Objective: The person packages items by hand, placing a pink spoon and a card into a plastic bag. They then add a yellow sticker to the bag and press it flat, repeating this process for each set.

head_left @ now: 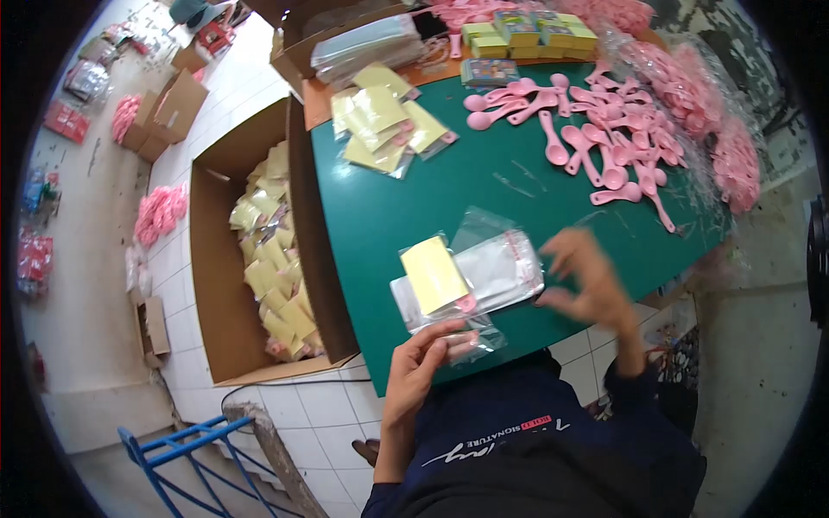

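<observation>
My left hand [416,363] is at the table's front edge, its thumb and fingers closed on a clear plastic bag [489,338]. Just above those fingers lies a packet with a yellow card [433,276] and a pink spoon end [466,303] showing at its lower corner. Under this packet is a stack of clear plastic bags [503,274]. My right hand [589,281], blurred by motion, is beside the right end of the stack with fingers and thumb apart. Nothing shows between them.
Loose pink spoons [613,138] cover the table's far right. Finished-looking yellow packets [380,121] lie far left, near card stacks [527,36] at the back. A cardboard box [207,259] of yellow packets stands left of the green table [363,233]. A blue metal frame [186,440] is lower left.
</observation>
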